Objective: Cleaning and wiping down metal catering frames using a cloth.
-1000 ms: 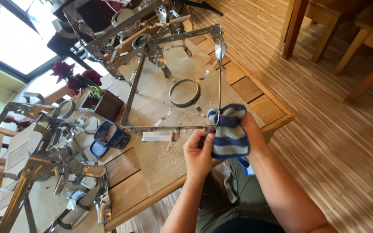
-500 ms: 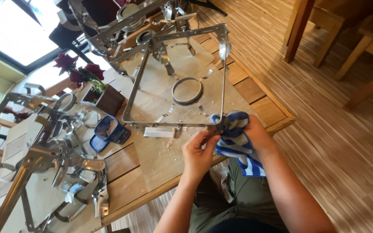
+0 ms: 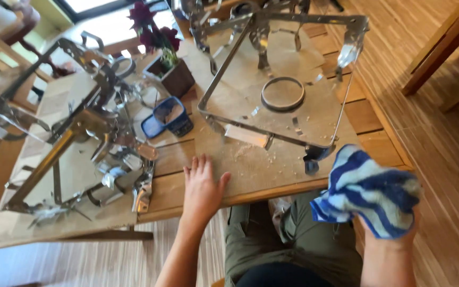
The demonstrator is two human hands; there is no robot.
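- The right hand (image 3: 386, 234) is wrapped in a blue-and-white striped cloth (image 3: 370, 194) and grips it, raised off the table's near right corner.
- The left hand (image 3: 203, 186) lies open and flat, palm down, on the paper-covered table (image 3: 378, 125), holding nothing.
- The metal frame (image 3: 280, 79) lies ahead of both hands; its near rail runs left to right, slanting down toward the right.
- The frame's near right corner (image 3: 314, 154) sits just beyond the cloth, so the right hand is nearer to it; the left hand is near the rail's left end, not touching.
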